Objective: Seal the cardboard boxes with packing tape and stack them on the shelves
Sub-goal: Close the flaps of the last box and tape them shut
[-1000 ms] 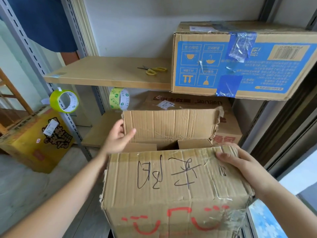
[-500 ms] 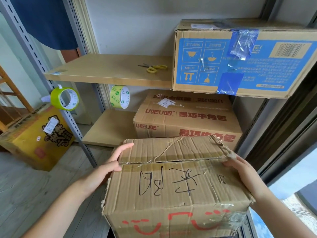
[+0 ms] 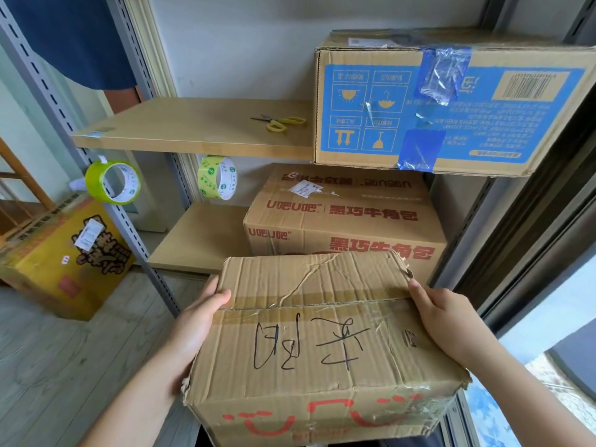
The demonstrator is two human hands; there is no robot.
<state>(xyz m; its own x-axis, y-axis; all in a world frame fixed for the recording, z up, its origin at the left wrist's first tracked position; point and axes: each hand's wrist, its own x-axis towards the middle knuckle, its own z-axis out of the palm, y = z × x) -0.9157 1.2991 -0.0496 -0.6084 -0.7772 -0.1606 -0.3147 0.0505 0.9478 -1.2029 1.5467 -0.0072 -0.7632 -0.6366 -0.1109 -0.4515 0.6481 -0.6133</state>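
A worn brown cardboard box [image 3: 322, 343] with black handwriting on its top and red marks on its front fills the lower middle. Both top flaps lie flat and meet at a seam. My left hand [image 3: 196, 321] grips the box's left edge with the thumb on the seam. My right hand [image 3: 448, 321] holds the right edge, fingers resting on top. Two rolls of green packing tape hang from the rack, one [image 3: 113, 182] on the left post and one [image 3: 217, 178] under the upper shelf.
Yellow scissors [image 3: 280, 122] lie on the upper shelf [image 3: 180, 127] beside a blue-printed box [image 3: 451, 104]. A brown box with red lettering [image 3: 342, 221] sits on the lower shelf [image 3: 200, 240]. A yellow box [image 3: 64, 256] stands on the floor at left.
The far flap, upright a second ago, has been folded down flat. My left hand slid from that flap to the box's left edge. The box sits lower in view.
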